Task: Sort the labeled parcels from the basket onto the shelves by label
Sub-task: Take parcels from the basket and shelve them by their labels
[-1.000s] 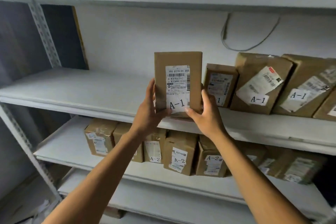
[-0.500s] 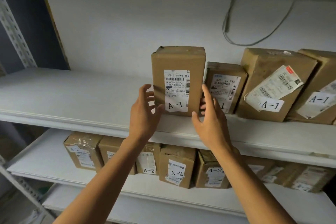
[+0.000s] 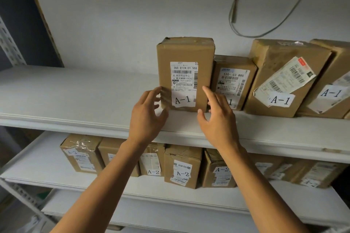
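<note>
Releasing the A-1 parcel (image 3: 186, 73), I see it upright on the upper shelf (image 3: 75, 98), touching its right-hand neighbour parcel (image 3: 233, 81). My left hand (image 3: 146, 117) and right hand (image 3: 217, 119) hover spread, holding nothing. Next, I judge, comes fetching another from the basket.

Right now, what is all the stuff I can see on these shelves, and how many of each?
Upright A-1 parcel: one, brown, upper shelf, standing leftmost in its row.
Other A-1 parcels: at least three, brown, upper shelf, to its right, leaning back.
A-2 parcels: at least six, brown, lower shelf, in a row.
Shelves: white boards on a grey perforated frame.
Cable: one, grey, looped on the white wall.
Left hand: open, at the upright parcel's lower left edge.
Right hand: open, at its lower right.
</note>
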Available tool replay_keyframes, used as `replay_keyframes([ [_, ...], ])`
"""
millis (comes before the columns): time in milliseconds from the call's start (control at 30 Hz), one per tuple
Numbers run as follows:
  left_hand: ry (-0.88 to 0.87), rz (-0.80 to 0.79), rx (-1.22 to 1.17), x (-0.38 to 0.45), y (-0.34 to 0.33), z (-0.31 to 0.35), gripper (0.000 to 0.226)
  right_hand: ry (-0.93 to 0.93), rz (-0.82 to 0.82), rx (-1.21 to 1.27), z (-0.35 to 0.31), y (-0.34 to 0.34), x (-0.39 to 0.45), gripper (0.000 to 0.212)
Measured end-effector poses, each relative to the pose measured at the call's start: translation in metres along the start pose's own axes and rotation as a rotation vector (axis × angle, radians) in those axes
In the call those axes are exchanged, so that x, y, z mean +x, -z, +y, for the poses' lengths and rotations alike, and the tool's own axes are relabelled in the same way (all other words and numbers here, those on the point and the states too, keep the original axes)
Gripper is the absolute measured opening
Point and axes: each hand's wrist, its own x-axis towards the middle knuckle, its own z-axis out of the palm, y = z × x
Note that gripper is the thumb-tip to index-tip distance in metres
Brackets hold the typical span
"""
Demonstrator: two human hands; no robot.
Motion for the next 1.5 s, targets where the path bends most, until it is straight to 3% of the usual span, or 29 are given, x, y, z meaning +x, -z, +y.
replay_keyframes([
  [267, -0.036, -0.112, 0.074, -0.019, 0.023, 0.011, 0.040, -0.008, -0.047, -0.093, -0.007, 0.001, -0.004, 0.053],
  [433, 0.067, -0.089, 0.223, -0.083, 0.069, 0.006, 0.036, 0.062, -0.131, -0.122, -0.044, -0.013, -0.033, 0.045],
  [600, 0.370, -0.175, 0.497, -0.162, 0.141, -0.008, 0.047, 0.285, -0.287, 0.001, -0.119, -0.047, -0.085, 0.040],
  [700, 0.568, -0.178, 0.608, -0.214, 0.190, -0.014, 0.057, 0.336, -0.469, 0.112, -0.168, -0.064, -0.123, 0.042],
  [833, 0.704, -0.117, 0.715, -0.276, 0.250, -0.004, 0.060, 0.425, -0.690, 0.206, -0.224, -0.076, -0.166, 0.046],
  [933, 0.825, -0.057, 0.797, -0.320, 0.287, 0.015, 0.058, 0.523, -0.794, 0.251, -0.263, -0.082, -0.189, 0.053],
  [1067, 1.010, -0.092, 0.881, -0.373, 0.323, 0.047, 0.062, 0.695, -1.005, 0.176, -0.312, -0.092, -0.221, 0.070],
  [1300, 1.340, 0.108, 0.981, -0.448, 0.338, 0.129, 0.063, 1.047, -1.150, 0.368, -0.369, -0.086, -0.281, 0.067],
  [1500, 1.602, 0.373, 1.021, -0.494, 0.293, 0.198, 0.059, 1.294, -1.285, 0.559, -0.373, -0.062, -0.325, 0.062],
])
